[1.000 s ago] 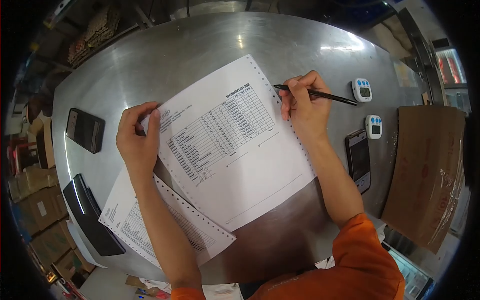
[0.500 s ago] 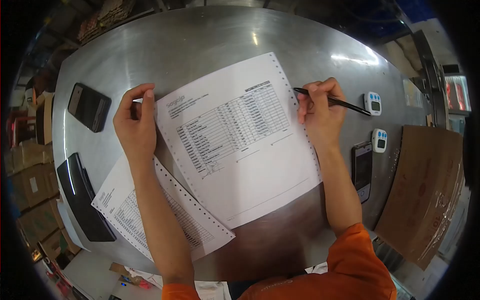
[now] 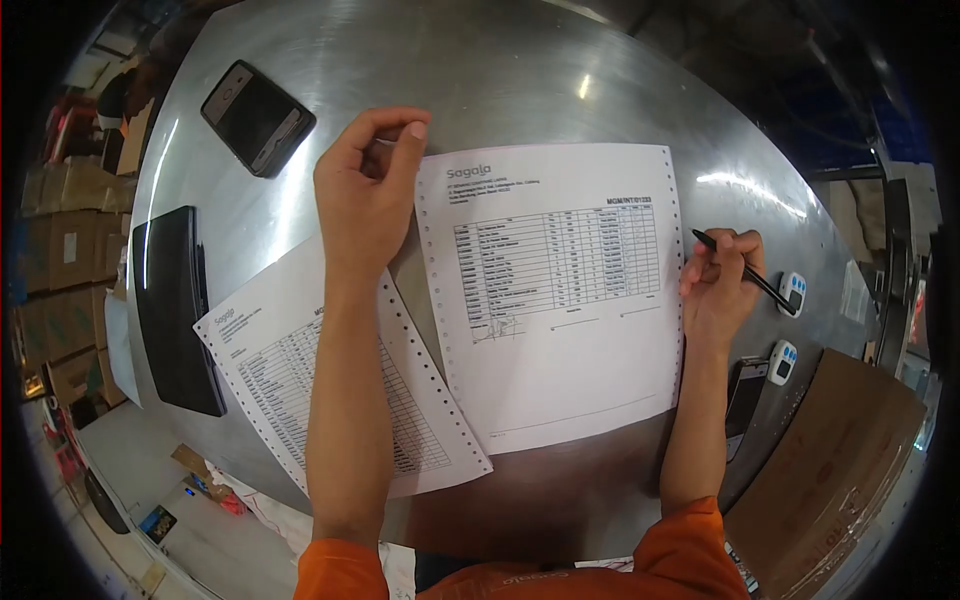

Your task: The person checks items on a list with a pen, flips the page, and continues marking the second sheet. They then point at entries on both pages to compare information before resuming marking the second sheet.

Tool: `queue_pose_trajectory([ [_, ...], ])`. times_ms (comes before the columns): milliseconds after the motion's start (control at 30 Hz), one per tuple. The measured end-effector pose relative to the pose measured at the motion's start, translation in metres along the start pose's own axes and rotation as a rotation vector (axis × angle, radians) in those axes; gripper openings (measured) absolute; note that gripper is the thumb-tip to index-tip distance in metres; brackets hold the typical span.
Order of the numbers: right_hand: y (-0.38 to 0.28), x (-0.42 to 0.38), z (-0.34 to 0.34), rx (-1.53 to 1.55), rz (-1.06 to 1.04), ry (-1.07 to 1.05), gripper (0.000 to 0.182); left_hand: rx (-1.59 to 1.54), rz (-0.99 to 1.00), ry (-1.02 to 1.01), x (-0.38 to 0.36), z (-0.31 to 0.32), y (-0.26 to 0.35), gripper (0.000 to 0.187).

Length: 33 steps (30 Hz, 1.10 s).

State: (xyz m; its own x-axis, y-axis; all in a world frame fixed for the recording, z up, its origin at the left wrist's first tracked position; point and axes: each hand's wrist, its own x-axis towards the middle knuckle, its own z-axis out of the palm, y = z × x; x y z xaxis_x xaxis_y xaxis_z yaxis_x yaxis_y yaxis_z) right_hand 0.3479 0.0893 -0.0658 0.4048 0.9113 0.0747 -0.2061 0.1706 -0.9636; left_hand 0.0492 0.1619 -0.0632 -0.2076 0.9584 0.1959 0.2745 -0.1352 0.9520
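Note:
A printed form (image 3: 560, 370) with punched side edges lies on the steel table, a table of rows on it and a signature scrawl at its lower left. My left hand (image 3: 370, 190) rests beside its upper left corner, fingers curled and thumb tip against the index finger, with nothing visible in them. At the form's right edge, my right hand (image 3: 725, 285) is closed around a black pen (image 3: 757, 277), which slants with one end toward the form. A second printed form (image 3: 265, 330) lies at lower left, partly under my left forearm.
A dark handheld device (image 3: 258, 118) lies at upper left on the steel table (image 3: 500, 70). Below it is a black folder (image 3: 175, 310). On the right are two white timers (image 3: 792, 293), a phone (image 3: 745, 405) and a cardboard sheet (image 3: 830, 470). Boxes stand left of the table.
The camera view has turned, so the main form appears straighter and the table items have shifted. My right hand still holds the pen by the form's edge; my left hand stays curled near its corner.

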Motion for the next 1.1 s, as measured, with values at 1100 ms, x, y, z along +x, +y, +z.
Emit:
queue_pose_trajectory([
  [1100,0.001,0.002,-0.006,0.014,-0.006,-0.027,0.016,0.410,0.081,-0.172,-0.004,0.003,0.011,0.020],
])
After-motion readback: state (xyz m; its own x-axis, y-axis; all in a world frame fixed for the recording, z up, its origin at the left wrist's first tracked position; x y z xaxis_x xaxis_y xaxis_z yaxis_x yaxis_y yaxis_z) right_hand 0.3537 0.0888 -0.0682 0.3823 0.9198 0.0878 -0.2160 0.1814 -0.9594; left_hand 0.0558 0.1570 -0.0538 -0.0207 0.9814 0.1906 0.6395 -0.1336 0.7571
